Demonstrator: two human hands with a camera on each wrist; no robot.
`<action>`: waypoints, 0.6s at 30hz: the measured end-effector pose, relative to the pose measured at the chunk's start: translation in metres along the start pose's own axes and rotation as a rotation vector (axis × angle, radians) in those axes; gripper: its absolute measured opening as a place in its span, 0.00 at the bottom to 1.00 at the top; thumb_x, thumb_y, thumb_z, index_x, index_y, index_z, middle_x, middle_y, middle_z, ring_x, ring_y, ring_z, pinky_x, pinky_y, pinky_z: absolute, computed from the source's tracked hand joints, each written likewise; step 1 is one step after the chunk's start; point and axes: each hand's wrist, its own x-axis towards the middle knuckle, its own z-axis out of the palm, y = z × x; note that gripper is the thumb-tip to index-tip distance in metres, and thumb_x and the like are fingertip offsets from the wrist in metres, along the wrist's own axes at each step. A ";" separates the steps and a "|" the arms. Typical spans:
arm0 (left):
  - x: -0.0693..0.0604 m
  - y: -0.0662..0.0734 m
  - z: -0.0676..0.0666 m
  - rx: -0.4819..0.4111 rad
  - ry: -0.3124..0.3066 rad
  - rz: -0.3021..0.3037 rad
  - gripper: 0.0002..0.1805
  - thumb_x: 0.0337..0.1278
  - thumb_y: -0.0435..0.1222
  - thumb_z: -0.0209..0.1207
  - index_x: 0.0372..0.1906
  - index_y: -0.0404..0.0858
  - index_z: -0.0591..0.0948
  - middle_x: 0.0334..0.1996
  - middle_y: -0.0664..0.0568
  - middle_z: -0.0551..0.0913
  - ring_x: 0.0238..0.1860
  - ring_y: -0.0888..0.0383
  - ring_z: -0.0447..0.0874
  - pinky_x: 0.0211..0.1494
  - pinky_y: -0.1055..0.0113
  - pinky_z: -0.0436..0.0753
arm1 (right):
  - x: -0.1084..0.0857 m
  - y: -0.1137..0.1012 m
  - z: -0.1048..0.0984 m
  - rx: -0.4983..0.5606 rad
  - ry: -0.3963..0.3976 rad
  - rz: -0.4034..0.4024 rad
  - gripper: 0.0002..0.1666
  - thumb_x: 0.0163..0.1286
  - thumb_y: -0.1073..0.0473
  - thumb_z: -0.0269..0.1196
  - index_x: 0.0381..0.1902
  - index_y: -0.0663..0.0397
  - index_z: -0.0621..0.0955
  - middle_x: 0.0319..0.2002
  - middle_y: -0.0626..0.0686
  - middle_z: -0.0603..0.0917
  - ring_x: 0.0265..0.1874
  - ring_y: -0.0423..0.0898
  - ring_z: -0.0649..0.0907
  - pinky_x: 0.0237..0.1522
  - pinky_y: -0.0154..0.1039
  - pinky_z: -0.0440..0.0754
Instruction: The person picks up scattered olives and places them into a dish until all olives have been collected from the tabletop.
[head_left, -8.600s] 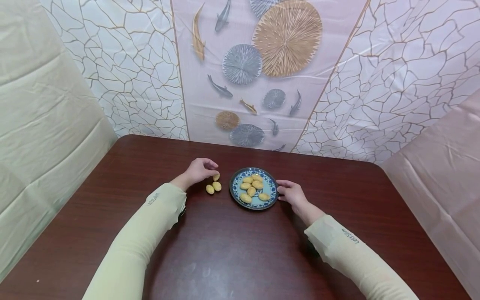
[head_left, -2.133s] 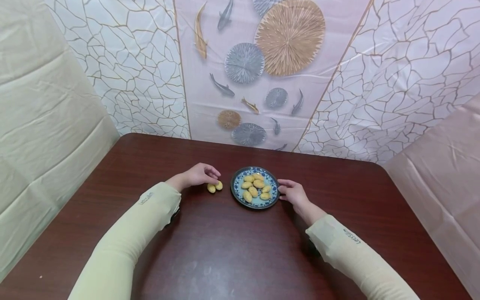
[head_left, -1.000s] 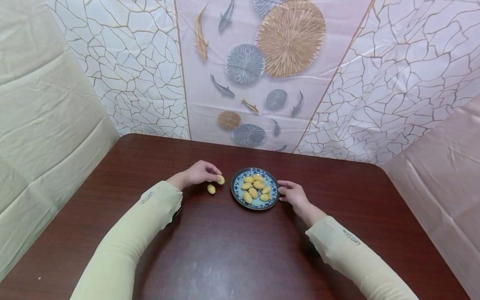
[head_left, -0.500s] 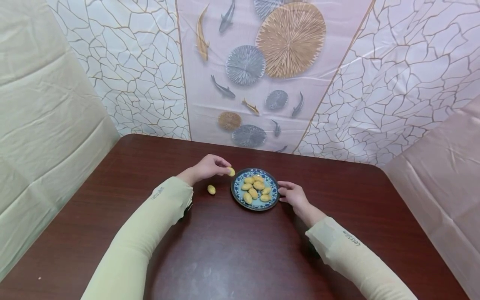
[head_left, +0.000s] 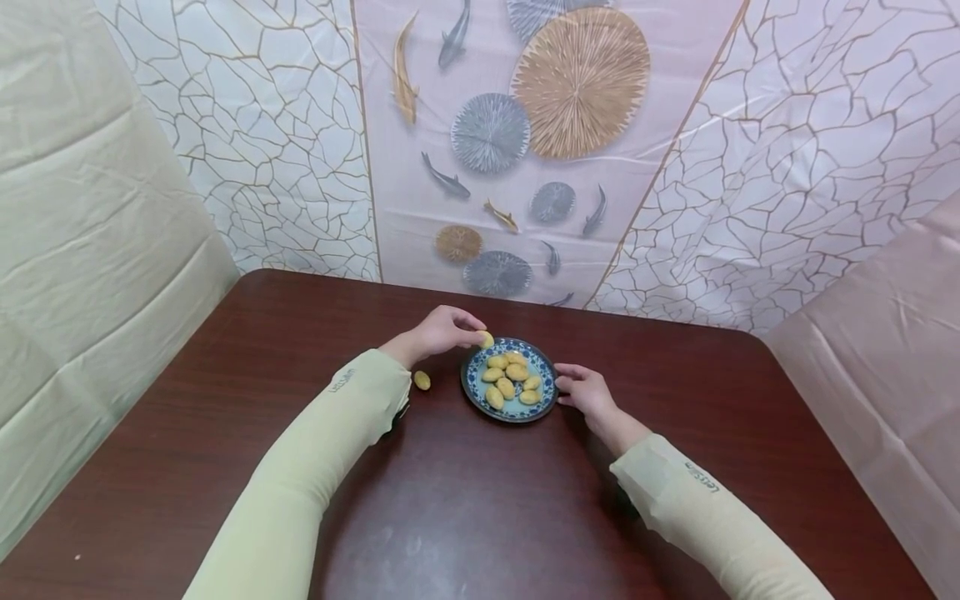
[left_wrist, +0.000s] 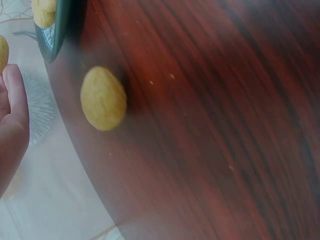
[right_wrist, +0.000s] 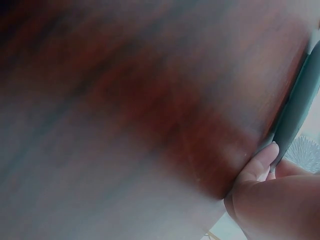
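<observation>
In the head view, my left hand pinches a small yellow egg-shaped potato between thumb and fingertips. It is held over the back-left rim of a round blue-and-white patterned plate with a dark edge. Several similar potatoes lie in the plate. One more potato rests on the table, below my left wrist. At the plate's right side my right hand holds the rim. The right wrist view shows its thumb against the plate's outer side; the other fingers are partly hidden.
The dark reddish-brown wooden table has rounded far corners. A patterned cloth hangs behind its far edge, and pale cloth walls stand at both sides. A tiny white speck lies at the front left.
My left hand has lifted one potato off the table and carried it right, to the plate's rim. Earlier, another potato joined those in the plate. My right hand stays at the rim.
</observation>
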 end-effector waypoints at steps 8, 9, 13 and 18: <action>0.008 0.007 0.012 0.010 0.012 0.003 0.15 0.54 0.37 0.64 0.46 0.35 0.82 0.46 0.44 0.83 0.45 0.50 0.83 0.53 0.59 0.79 | 0.000 -0.002 -0.001 0.005 -0.004 -0.008 0.23 0.71 0.67 0.50 0.63 0.63 0.70 0.60 0.65 0.71 0.32 0.36 0.78 0.32 0.27 0.79; 0.010 0.008 0.013 0.015 0.013 0.006 0.15 0.54 0.37 0.64 0.46 0.36 0.83 0.46 0.45 0.83 0.45 0.50 0.83 0.53 0.59 0.79 | 0.000 -0.002 -0.001 0.003 -0.005 -0.008 0.23 0.71 0.66 0.50 0.63 0.63 0.69 0.61 0.65 0.71 0.33 0.37 0.78 0.33 0.28 0.79; 0.014 0.010 0.022 0.061 0.035 0.039 0.14 0.53 0.39 0.65 0.45 0.37 0.83 0.45 0.46 0.83 0.44 0.53 0.82 0.50 0.62 0.80 | 0.000 -0.002 -0.001 -0.003 -0.001 0.000 0.23 0.71 0.66 0.50 0.63 0.62 0.70 0.61 0.65 0.71 0.36 0.39 0.78 0.34 0.28 0.80; 0.018 0.010 0.035 0.101 0.060 0.077 0.13 0.53 0.39 0.64 0.44 0.39 0.84 0.44 0.48 0.84 0.44 0.57 0.80 0.45 0.68 0.78 | 0.000 0.000 0.000 -0.005 0.002 0.008 0.23 0.71 0.65 0.50 0.64 0.62 0.70 0.61 0.64 0.71 0.36 0.40 0.78 0.35 0.30 0.80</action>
